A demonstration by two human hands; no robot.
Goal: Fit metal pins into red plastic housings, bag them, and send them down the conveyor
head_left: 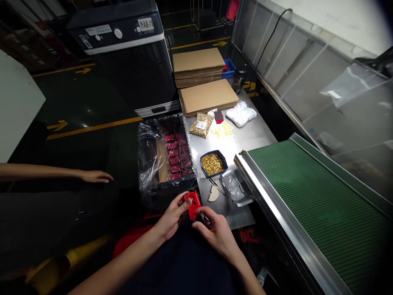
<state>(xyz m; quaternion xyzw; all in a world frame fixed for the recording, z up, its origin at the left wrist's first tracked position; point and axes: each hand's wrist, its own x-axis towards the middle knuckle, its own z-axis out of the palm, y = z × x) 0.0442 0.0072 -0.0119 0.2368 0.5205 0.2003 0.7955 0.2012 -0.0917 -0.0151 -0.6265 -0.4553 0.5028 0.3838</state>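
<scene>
My left hand [172, 216] is closed on a small red plastic housing [194, 205] with dark holes in its face, thumb on top. My right hand [218, 232] is at the housing's lower right corner, its fingers curled round a dark, shiny item [205, 219] whose kind I cannot make out. Just beyond the hands, on the metal table, lie tweezers [217, 186] and a pale half-round piece [213, 193]. Behind these sits a blue tray [201, 164] filled with small gold-coloured parts [212, 164].
A plastic-lined black crate [144, 184] with rows of red pieces [173, 157] stands left of the metal table [242, 215]. A green conveyor [313, 192] runs along the right. Cardboard sheets [208, 96] lie at the back. Another person's hand [96, 176] reaches in from the left.
</scene>
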